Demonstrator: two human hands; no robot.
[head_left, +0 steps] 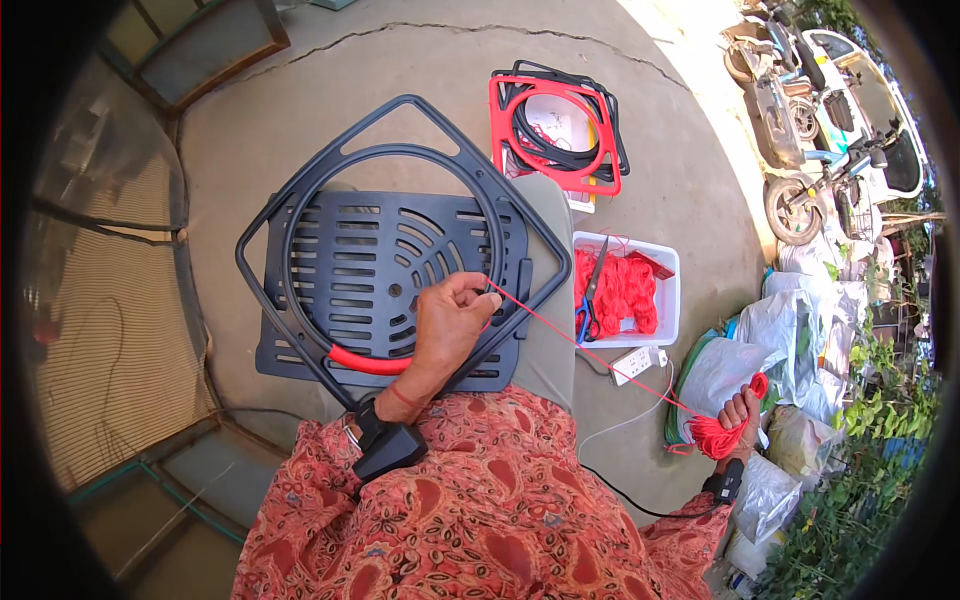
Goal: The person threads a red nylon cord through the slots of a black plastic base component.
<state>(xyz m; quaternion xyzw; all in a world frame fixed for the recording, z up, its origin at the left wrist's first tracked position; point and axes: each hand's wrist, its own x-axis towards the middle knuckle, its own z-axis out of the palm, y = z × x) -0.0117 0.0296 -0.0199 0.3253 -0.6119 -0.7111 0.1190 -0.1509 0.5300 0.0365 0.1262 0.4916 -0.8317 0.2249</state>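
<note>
A dark grey diamond-shaped frame with a round ring inside [405,149] lies over a slotted dark plastic panel [330,225] in front of me. Red cord wrapping [368,361] covers a short stretch of the ring on its near side. At the ring's right side, my left hand [447,325] pinches a red cord [575,342] between thumb and fingertips. The cord runs taut to the lower right. There my right hand [738,424] is closed round a looped bundle of red cord [715,438], held out away from the frame.
Right of the panel, a white bin [668,300] holds red cord and blue-handled scissors [590,295]. A power strip [636,364] lies nearby. Beyond stand red and black frames [604,140] on another container. Sacks [790,330] and a parked bike [800,205] line the right; a mesh-covered panel [120,350] stands left.
</note>
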